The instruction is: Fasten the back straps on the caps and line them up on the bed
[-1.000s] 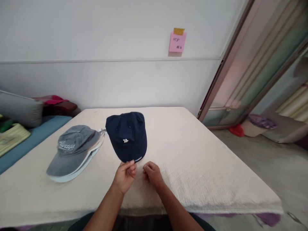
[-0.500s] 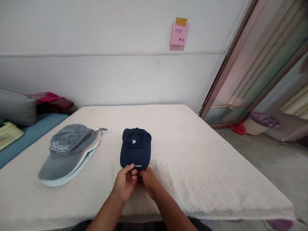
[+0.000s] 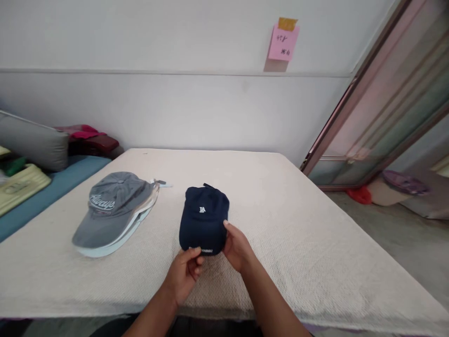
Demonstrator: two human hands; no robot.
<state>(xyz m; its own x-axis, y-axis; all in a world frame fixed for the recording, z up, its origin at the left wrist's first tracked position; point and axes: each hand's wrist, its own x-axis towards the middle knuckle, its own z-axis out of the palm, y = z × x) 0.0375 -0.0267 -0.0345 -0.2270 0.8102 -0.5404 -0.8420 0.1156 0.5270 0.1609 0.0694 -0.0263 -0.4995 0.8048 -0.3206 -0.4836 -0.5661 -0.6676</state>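
A navy blue cap (image 3: 203,220) with a small white logo rests on the white textured table cover (image 3: 280,224), brim toward me. My left hand (image 3: 185,274) pinches the front edge of its brim. Along the right side of the brim and crown, my right hand (image 3: 238,245) grips the cap. To the left lies a stack of caps (image 3: 114,213), a grey one with white lettering on top of lighter ones.
A pink sticky note (image 3: 283,41) hangs on the white wall. At far left are a blue mat (image 3: 49,192), a grey cushion (image 3: 33,145) and red cloth (image 3: 89,138). A sliding glass door (image 3: 393,98) and a floor with a basin (image 3: 403,185) lie to the right.
The navy cap was turned and pulled closer to me. My right hand moved from the brim's front edge up to the cap's right side. The view shifted slightly left.
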